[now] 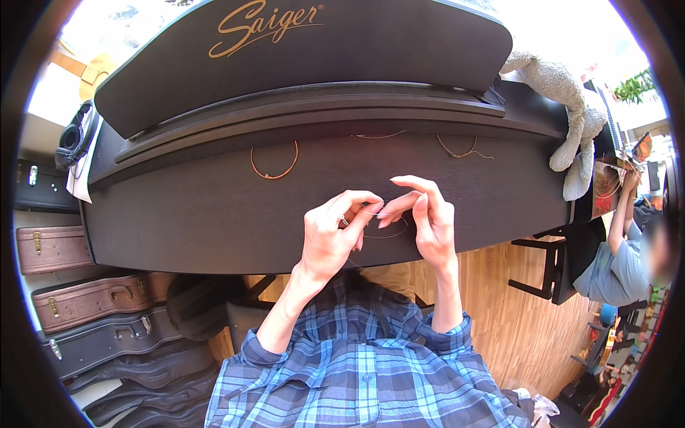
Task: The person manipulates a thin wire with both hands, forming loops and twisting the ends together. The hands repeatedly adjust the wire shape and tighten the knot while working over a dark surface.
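Note:
My left hand (325, 235) is closed in a pinch on a thin pale wire string (391, 237), which curves in a small loop below the fingertips. Just to its right, my right hand (434, 225) has its thumb raised and index finger apart. Its other fingers are bent toward the left fingertips and close to the string; whether they touch it is hard to see. Beyond both hands, on the dark desk-like surface (178, 221), lie a curved copper-coloured string (274, 177), a thin pale string (382, 136) and another curled string (460, 156).
A black upright panel (300, 64) with gold lettering rises behind the surface. Headphones (73, 137) sit at its left end, a grey plush toy (574, 121) at its right. Instrument cases (107, 292) are stacked at left. Another person (617, 264) works at far right.

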The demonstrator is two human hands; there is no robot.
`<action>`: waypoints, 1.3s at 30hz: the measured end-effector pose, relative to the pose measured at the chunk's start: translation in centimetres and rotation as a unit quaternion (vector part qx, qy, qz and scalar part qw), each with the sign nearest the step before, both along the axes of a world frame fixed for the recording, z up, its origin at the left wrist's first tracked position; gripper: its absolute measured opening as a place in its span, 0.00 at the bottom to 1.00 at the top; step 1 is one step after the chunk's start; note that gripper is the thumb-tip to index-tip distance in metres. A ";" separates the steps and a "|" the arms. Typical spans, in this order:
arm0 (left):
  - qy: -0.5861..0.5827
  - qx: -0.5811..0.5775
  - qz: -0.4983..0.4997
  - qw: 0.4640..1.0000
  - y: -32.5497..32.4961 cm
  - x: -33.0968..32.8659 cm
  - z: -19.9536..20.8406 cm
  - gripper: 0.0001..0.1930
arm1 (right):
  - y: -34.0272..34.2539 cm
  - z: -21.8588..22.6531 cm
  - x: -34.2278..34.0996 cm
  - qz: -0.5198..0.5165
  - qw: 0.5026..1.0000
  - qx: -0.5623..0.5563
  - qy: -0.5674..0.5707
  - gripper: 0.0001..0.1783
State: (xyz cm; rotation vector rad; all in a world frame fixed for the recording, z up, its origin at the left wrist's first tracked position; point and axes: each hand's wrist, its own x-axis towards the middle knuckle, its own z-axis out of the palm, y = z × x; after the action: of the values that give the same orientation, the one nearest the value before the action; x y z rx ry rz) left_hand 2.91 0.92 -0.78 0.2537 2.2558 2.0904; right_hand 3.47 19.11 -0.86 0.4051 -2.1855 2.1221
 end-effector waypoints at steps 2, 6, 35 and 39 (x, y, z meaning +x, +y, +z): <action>-0.007 0.010 0.000 1.000 0.0 0.0 0.0 0.06 | -0.1 0.0 -0.1 -0.019 0.999 0.030 -0.003 0.20; -0.028 0.036 0.011 0.999 0.0 -0.6 0.0 0.06 | -0.5 -0.2 -0.8 -0.085 0.993 0.067 0.035 0.21; 0.071 0.014 -0.001 0.997 -0.4 -1.0 0.1 0.05 | 5.5 -0.1 -1.4 0.080 0.967 -0.201 -0.133 0.26; 0.131 -0.025 0.020 0.991 -0.2 -1.1 -0.2 0.07 | 5.1 -0.8 -1.4 0.087 0.937 -0.328 -0.076 0.27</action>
State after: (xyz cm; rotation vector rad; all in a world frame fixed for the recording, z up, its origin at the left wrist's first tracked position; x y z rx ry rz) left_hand 1.83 0.69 -0.98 0.5134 2.4703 2.1278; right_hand 2.04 24.24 -1.64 0.3922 -1.3890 2.8787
